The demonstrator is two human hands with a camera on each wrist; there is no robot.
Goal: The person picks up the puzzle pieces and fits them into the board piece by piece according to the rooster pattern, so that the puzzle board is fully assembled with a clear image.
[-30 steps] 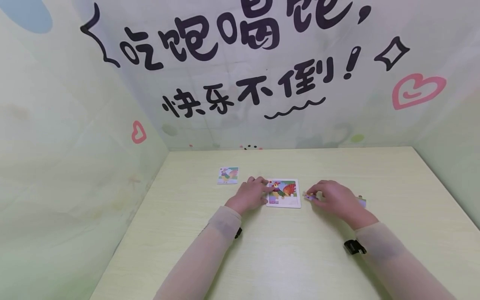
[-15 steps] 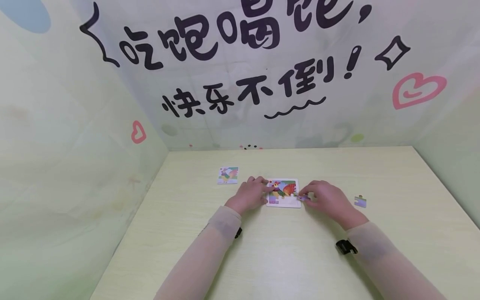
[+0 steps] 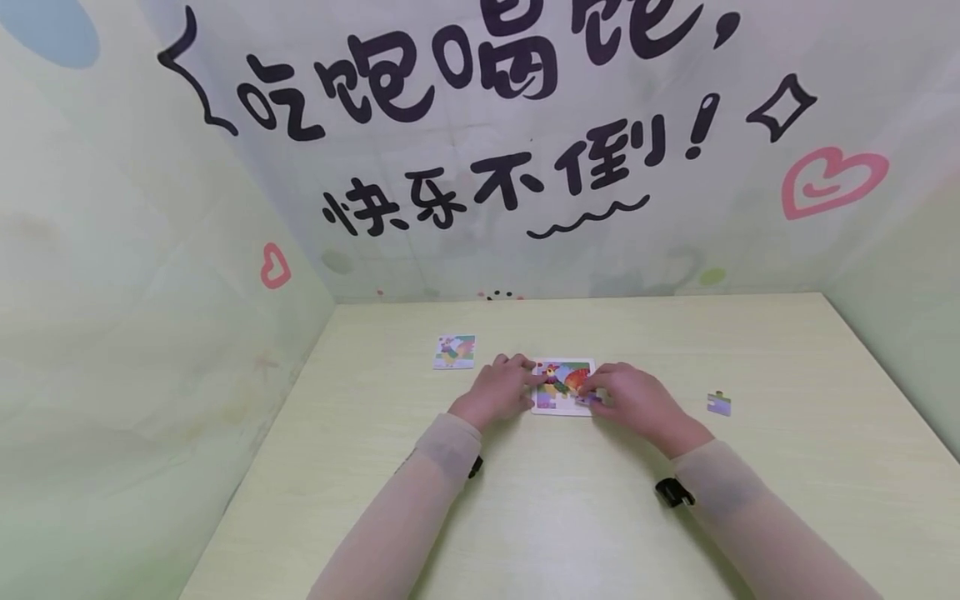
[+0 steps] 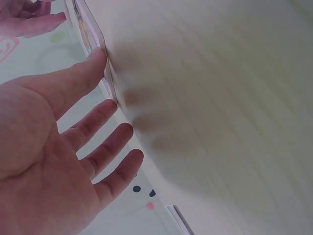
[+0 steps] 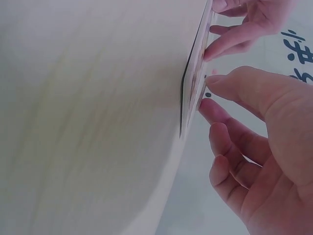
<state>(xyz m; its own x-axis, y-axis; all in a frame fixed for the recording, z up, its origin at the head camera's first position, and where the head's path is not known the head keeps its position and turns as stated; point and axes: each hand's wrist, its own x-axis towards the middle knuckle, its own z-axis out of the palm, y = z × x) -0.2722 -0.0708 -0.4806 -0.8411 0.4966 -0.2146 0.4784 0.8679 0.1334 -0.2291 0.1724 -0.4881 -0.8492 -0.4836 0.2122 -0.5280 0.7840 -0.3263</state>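
A small white-bordered jigsaw tray [image 3: 555, 412] with a colourful bird picture lies on the table. My left hand [image 3: 498, 390] rests at its left side, the index finger reaching onto the picture. In the left wrist view, the thumb touches the tray's edge and the other fingers stay loosely extended. Above the tray's lower right part, my right hand [image 3: 641, 402] pinches a puzzle piece [image 3: 588, 399] between thumb and index finger. That hand covers part of the tray's right border. A white patch of bare tray shows left of the held piece.
Another loose puzzle piece [image 3: 718, 404], purple and green, lies to the right of my right hand. A square card [image 3: 453, 352] with a paler bird picture sits at the back left. A printed fabric wall [image 3: 480, 258] rises behind the table [image 3: 540, 517].
My right hand has moved left with the puzzle piece, from beside the tray to over its lower right part, uncovering the loose piece at right. The left hand has stayed put.
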